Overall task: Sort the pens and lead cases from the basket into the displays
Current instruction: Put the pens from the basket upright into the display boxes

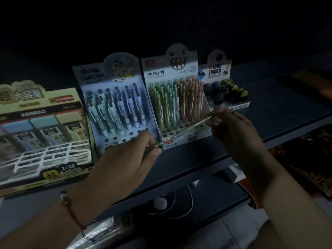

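Pinching one gold pen (186,131) at both ends, the left hand (129,159) and right hand (233,130) hold it across the nearly full MP 8283 display (179,103), whose empty front holes suggest sorting remains unfinished.

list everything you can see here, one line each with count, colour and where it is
lead case display: one, yellow-green box, far left of the shelf
cartoon pen display: one, pale blue, holds white and blue pens, right of the lead case display
pencil display: one, white with a toothy face, full of green and pink pencils, centre
eraser display: one, dark round erasers, right of the pencil display
shelf: one, dark grey, under all the displays
pen: one, gold-green, held at both ends in front of the pencil display
bracelet: one, red cord, on the left wrist
left hand: pinches the pen's lower end
right hand: pinches the pen's upper end
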A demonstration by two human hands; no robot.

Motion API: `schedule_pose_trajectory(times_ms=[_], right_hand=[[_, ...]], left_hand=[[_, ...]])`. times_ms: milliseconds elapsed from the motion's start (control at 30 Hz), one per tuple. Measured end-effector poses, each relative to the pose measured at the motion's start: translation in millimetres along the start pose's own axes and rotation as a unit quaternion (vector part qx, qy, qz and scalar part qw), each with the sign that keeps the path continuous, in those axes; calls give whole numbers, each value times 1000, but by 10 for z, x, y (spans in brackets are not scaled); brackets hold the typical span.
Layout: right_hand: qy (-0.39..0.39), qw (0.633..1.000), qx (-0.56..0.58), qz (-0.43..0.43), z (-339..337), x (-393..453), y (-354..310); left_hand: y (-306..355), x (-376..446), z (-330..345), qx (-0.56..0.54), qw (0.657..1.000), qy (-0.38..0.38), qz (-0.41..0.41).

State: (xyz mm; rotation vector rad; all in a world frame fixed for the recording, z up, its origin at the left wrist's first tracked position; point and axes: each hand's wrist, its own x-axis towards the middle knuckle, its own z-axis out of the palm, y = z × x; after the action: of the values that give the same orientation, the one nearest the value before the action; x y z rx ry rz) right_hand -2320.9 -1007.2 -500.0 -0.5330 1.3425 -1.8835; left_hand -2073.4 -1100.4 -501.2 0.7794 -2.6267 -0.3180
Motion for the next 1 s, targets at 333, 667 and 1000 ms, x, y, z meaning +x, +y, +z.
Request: schedule_pose_trajectory(times_ms=[333,667,1000], right_hand=[[33,983,-77,-163,201,-109,-13],[-34,945,-184,-267,359,21,130],[-62,941,-195,-269,530,179,283]], left_hand=[[-50,48,67,42,999,1,15],[-57,46,69,35,999,3,24],[-40,41,54,23,1000,0,0]])
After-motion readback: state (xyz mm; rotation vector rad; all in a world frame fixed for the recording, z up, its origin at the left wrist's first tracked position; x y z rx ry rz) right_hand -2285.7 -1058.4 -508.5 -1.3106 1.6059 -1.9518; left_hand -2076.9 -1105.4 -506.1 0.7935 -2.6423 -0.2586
